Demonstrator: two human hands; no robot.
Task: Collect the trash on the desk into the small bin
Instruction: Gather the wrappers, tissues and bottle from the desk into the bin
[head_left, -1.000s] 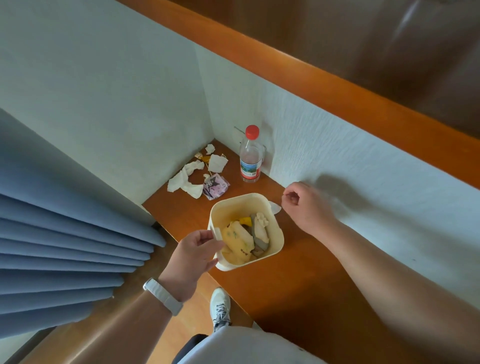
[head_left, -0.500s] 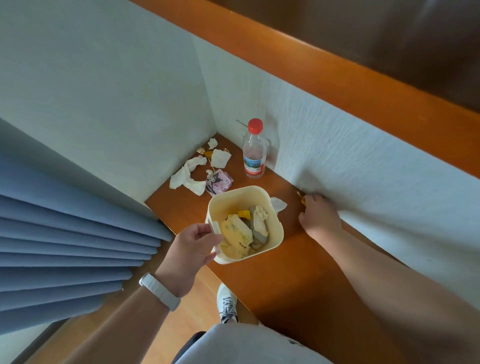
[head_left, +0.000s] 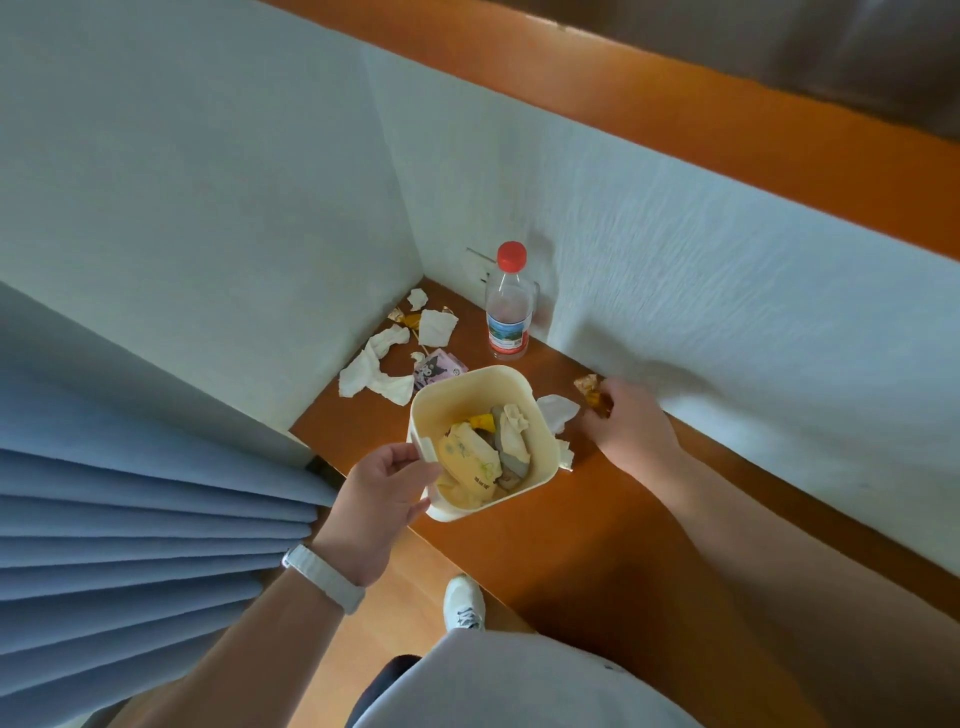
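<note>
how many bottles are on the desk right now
1. A clear plastic bottle with a red cap stands upright against the back wall, beyond the small bin. None shows elsewhere, though the bin's contents could hide one.

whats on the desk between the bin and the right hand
In the head view, a crumpled white tissue lies on the wooden desk between the cream plastic bin and the right hand, beside the bin's rim.
</note>
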